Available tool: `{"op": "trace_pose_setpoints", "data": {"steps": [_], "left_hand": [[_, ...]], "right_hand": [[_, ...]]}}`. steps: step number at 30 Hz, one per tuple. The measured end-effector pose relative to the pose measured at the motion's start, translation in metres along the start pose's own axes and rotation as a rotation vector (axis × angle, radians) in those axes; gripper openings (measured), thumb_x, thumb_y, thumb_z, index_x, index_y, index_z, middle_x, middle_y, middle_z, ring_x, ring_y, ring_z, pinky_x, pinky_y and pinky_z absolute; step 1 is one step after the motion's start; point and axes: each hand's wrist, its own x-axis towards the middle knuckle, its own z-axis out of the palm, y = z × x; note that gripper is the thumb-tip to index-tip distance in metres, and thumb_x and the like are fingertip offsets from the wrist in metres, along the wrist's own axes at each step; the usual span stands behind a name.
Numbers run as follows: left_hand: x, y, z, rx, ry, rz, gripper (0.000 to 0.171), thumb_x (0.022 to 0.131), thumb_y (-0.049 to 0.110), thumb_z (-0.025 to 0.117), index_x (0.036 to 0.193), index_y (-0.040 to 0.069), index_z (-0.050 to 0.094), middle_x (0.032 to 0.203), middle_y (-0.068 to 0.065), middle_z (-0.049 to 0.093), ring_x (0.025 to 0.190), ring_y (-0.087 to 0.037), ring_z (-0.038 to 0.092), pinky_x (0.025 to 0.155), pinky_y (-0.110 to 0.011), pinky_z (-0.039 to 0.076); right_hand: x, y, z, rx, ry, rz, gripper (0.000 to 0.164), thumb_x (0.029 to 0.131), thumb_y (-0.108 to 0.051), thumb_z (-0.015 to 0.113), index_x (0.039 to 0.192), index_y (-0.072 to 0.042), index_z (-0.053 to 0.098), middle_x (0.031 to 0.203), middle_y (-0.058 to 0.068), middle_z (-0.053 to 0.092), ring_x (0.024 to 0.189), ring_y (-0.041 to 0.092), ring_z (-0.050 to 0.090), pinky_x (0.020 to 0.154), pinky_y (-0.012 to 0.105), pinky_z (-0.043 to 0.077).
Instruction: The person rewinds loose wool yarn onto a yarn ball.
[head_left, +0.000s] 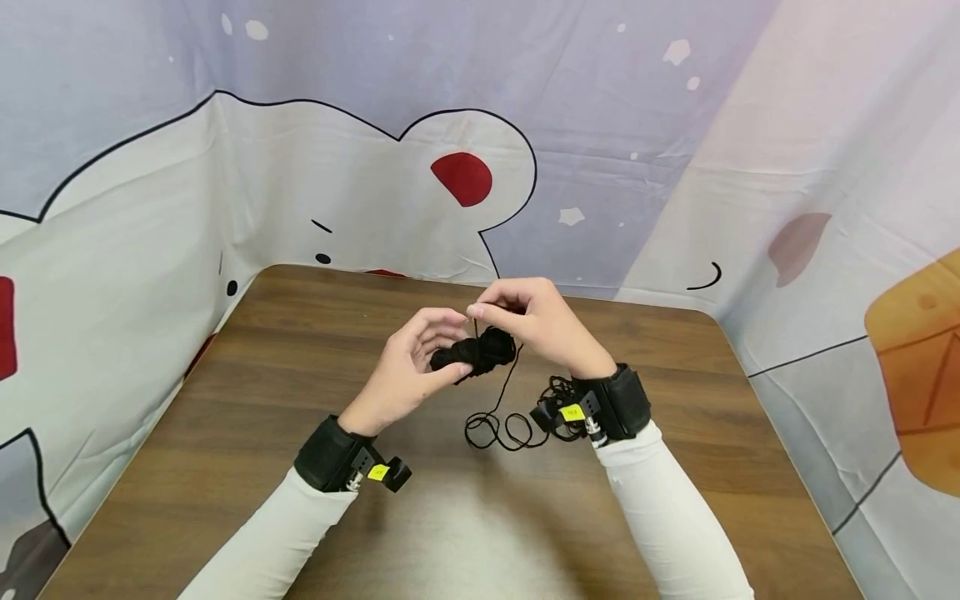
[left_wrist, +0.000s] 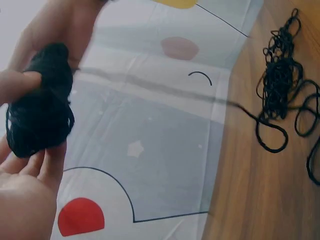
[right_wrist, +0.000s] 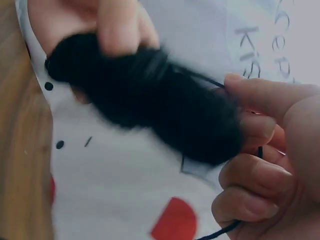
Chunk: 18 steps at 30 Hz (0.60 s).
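Nearest us, right of the middle of the table (head_left: pixel 420 517), we see a loose tangle (left_wrist: pixel 278 82) of black cord; its overlapping loops could knot and jerk the strand (right_wrist: pixel 200 75). Farther off, above the table toward its far edge, the left hand (head_left: pixel 405 367) curls thumb and fingers round the wound bundle (head_left: pixel 487 350); too slack a grip, we judge, could let wraps slip. Beyond, the right hand (head_left: pixel 543 329) pinches the strand between thumb and forefinger.

Cord bundle (head_left: pixel 491 350) above and left of the cord heap (left_wrist: pixel 280 87) on the table (head_left: pixel 262 400), cloth backdrop (head_left: pixel 585 167) behind.
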Motion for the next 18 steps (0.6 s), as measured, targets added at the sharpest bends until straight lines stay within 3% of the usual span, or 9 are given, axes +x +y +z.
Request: {"op": "trace_pose_setpoints", "data": {"steps": [5, 10, 16, 18], "left_hand": [[0.000, 0.004, 0.001, -0.093, 0.004, 0.037, 0.054, 0.079, -0.012, 0.071, 0.127, -0.003, 0.048, 0.111, -0.009, 0.061, 0.105, -0.015, 0.058, 0.096, -0.025, 0.049], [0.002, 0.006, 0.001, -0.140, 0.093, 0.035, 0.052, 0.080, -0.013, 0.069, 0.127, -0.004, 0.047, 0.116, -0.009, 0.059, 0.109, -0.016, 0.057, 0.096, -0.023, 0.049], [0.004, 0.003, -0.003, -0.095, 0.255, -0.017, 0.049, 0.084, -0.005, 0.069, 0.128, 0.001, 0.048, 0.123, -0.004, 0.056, 0.114, -0.017, 0.056, 0.098, -0.023, 0.049], [0.004, 0.001, -0.004, -0.061, 0.297, -0.040, 0.048, 0.085, -0.002, 0.070, 0.127, 0.003, 0.049, 0.123, -0.003, 0.057, 0.116, -0.016, 0.055, 0.101, -0.025, 0.047]], "right_hand": [[0.003, 0.031, 0.005, 0.159, 0.013, 0.072, 0.014, 0.092, -0.016, 0.065, 0.089, -0.004, 0.071, 0.068, -0.004, 0.060, 0.057, 0.007, 0.045, 0.053, 0.021, 0.039], [-0.008, 0.053, 0.026, 0.215, -0.013, 0.133, 0.015, 0.094, -0.006, 0.057, 0.091, 0.003, 0.069, 0.072, -0.006, 0.060, 0.064, 0.005, 0.052, 0.061, 0.021, 0.047], [-0.025, 0.050, 0.048, 0.179, -0.117, 0.106, 0.026, 0.102, -0.016, 0.049, 0.095, -0.003, 0.070, 0.062, -0.002, 0.044, 0.052, 0.006, 0.037, 0.049, 0.020, 0.033], [-0.028, 0.042, 0.050, 0.142, -0.144, 0.075, 0.026, 0.102, -0.019, 0.049, 0.096, -0.006, 0.071, 0.063, -0.001, 0.045, 0.052, 0.007, 0.037, 0.048, 0.021, 0.033]]}}
